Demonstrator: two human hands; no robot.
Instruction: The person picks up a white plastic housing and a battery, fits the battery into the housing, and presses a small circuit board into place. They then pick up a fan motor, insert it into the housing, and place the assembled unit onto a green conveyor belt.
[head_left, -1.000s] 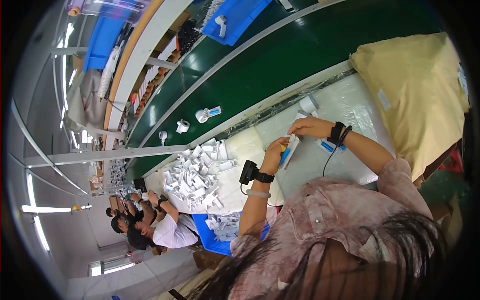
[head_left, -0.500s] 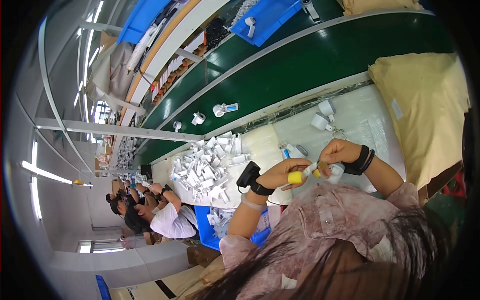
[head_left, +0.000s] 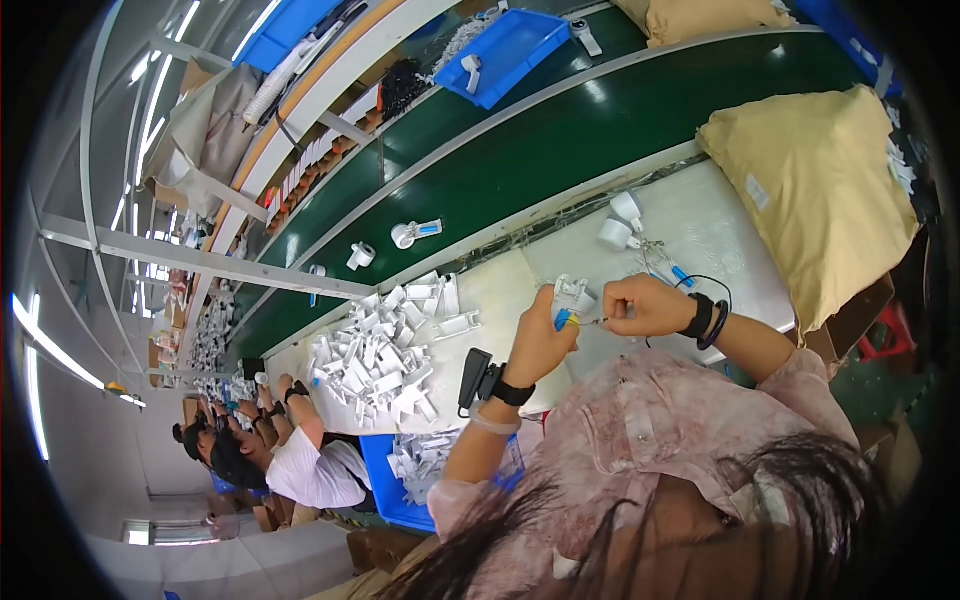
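Over the table's near side, my left hand (head_left: 543, 345) is closed round a white plastic housing (head_left: 571, 292) that has a blue piece and a bit of yellow low on it. Just to its right, my right hand (head_left: 648, 308) is pinched at the fingertips, facing the housing. Something small and thin shows between the two hands, too fine to name. Beyond my right hand lie two white round-headed parts (head_left: 616, 233) with loose wires. Close to them are small blue cylinders (head_left: 684, 276). A thin black cable (head_left: 716, 281) loops by my right wrist.
A heap of white plastic housings (head_left: 372, 352) lies left of my hands, above a blue bin (head_left: 376, 470) of parts. A green conveyor belt (head_left: 520, 185) runs behind, carrying several white devices. A tan sack (head_left: 815, 190) sits at the right. Co-workers (head_left: 310, 465) work at far left.
My view has shifted, so the scene slides left. My right hand has let go of the white round part it was holding. Blue cylinders now show beside the wires; my left hand has turned upward.
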